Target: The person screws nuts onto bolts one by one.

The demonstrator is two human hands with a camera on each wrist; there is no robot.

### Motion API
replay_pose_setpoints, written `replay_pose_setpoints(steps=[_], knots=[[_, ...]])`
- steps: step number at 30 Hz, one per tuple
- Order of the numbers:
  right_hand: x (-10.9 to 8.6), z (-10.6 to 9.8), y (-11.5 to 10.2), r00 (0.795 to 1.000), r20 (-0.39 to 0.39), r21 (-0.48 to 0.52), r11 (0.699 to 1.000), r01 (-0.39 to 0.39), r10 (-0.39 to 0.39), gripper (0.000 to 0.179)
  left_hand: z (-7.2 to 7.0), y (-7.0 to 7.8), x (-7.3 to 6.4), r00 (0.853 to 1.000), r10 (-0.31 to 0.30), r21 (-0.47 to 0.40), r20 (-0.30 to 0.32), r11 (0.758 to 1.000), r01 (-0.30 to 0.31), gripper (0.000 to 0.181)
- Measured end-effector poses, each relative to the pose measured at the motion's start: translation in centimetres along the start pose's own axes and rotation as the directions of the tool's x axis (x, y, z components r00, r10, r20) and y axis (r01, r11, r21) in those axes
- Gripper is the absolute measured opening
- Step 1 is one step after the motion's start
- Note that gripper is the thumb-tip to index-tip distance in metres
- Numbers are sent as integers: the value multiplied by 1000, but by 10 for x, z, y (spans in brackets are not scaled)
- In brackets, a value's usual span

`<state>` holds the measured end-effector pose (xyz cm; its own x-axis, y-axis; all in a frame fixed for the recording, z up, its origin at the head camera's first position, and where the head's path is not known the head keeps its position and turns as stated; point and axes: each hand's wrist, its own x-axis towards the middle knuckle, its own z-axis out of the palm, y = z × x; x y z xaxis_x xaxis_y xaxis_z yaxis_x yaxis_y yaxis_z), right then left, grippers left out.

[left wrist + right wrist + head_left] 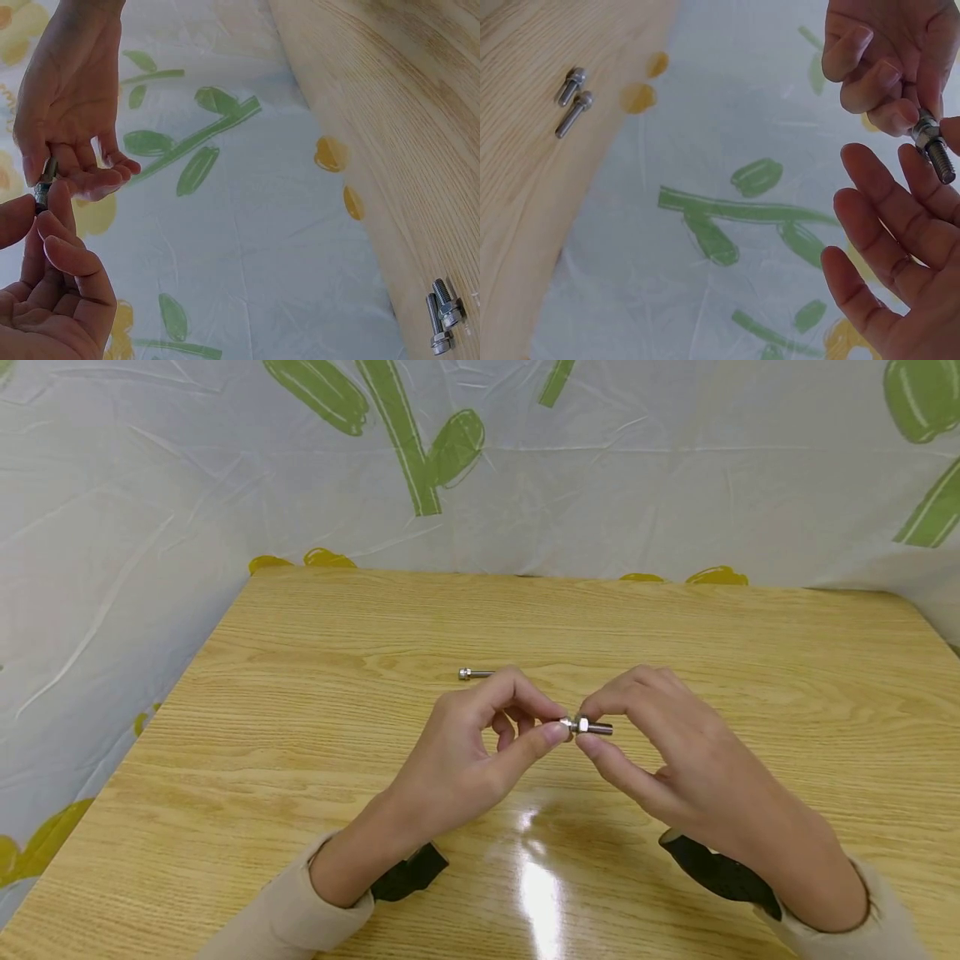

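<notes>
A silver bolt (602, 728) is held up level above the table, its threaded end pointing right in the head view. My left hand (472, 747) pinches its head end between thumb and index finger. A hex nut (583, 725) sits on the bolt's thread, and my right hand (678, 747) has thumb and index finger on either side of it. In the right wrist view the nut (928, 138) shows between both hands, with the right hand's other fingers (870, 232) spread loosely. The bolt head is mostly hidden by the left fingertips.
Two more bolts with nuts lie side by side on the wooden table (337, 635), a longer bolt (435, 315) and a shorter bolt (442, 291). In the head view only one bolt (476, 674) shows, partly behind the left hand. A patterned sheet (600, 485) hangs beyond the table.
</notes>
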<state>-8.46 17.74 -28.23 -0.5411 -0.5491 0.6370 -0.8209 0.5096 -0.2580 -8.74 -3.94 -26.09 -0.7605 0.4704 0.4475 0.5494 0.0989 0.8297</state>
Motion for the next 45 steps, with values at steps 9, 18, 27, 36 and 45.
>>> replay_pose_setpoints(steps=[9, 18, 27, 36, 45], knots=[[-1, 2, 0, 1000, -21, -9, 1000, 17, -18, 12, 2, -1, -1, 1000, 17, 10, 9, 1000, -18, 5], [0, -1, -1, 999, -21, -17, 999, -30, 30, 28, 0, -1, -2, 1000, 0, 6, 11, 1000, 0, 5], [2, 0, 0, 996, -71, 44, 997, 64, -61, 31, -1, -1, 0, 1000, -7, 7, 3, 1000, 7, 5], [1, 1, 2, 994, -79, 39, 996, 77, -74, 28, -1, 0, 0, 1000, -11, 4, 3, 1000, 11, 5], [-1, 0, 1, 999, -9, 33, 998, 50, -49, 22, 0, 0, -1, 1000, 6, 15, 4, 1000, -6, 6]])
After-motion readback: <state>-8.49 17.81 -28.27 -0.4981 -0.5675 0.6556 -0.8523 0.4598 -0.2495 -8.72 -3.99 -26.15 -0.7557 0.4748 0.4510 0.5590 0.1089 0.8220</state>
